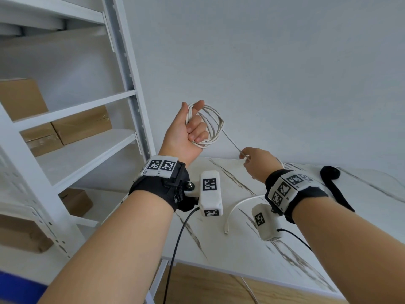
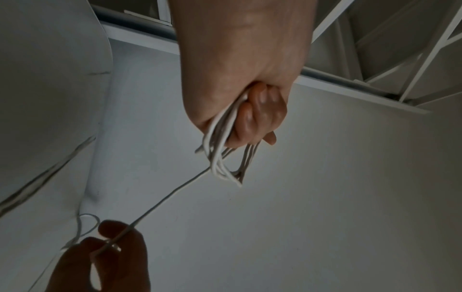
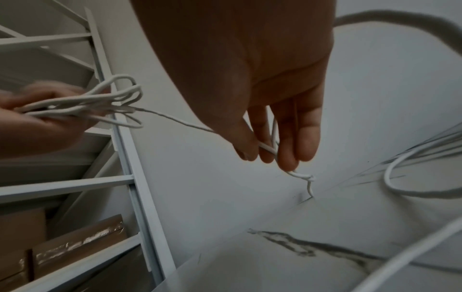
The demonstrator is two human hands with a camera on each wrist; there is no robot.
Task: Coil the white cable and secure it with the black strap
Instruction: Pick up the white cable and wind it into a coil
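White cable: coil gripped in raised left hand, fingers curled through loops. Taut strand slants down-right to right hand, pinched between fingers. Black strap left on surface, nearer right hand.

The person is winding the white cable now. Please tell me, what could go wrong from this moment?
1. The left hand holds several loose, uneven loops of the white cable; they may slip or tangle as more is added.
2. The right hand only pinches the stretched strand, so it may slide out.
3. The free end with its connector lies on the table and may snag when pulled. The black strap lies apart, and both hands are busy.
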